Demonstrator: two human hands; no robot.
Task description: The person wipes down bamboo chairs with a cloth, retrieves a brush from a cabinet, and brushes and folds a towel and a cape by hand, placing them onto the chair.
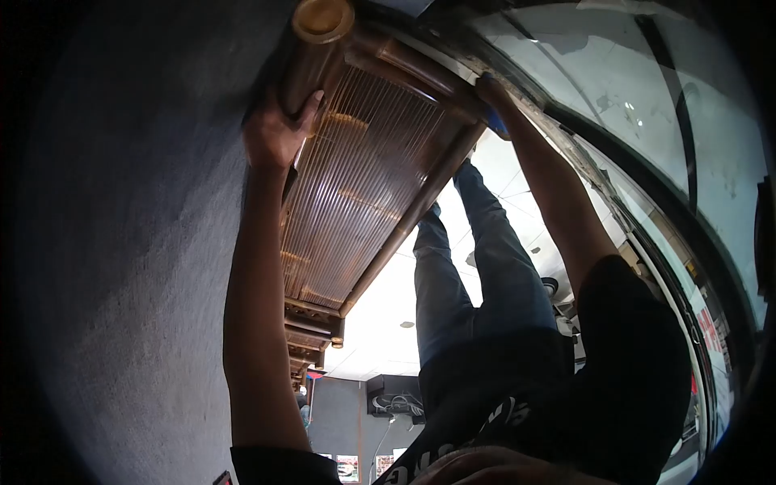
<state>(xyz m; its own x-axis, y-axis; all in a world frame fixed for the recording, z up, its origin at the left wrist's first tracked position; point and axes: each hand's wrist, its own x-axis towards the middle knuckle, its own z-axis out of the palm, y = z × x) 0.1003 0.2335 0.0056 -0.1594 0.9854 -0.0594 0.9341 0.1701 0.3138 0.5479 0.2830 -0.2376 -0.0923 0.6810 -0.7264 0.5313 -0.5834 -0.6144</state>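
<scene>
A brown bamboo bench with a slatted surface and thick round poles runs down the middle of the view. My left hand is closed around the thick bamboo post at its upper left end, thumb on the near side. My right hand is at the opposite corner of the same end, against the frame. Something blue and cloth-like shows under it, pressed near the rail; the fingers of this hand are mostly hidden.
A dark grey wall rises close on the left. Glass panels in a black frame curve along the right. My jeans-clad legs stand on white floor tiles. More bamboo furniture lines the wall beyond, near a black box with cables.
</scene>
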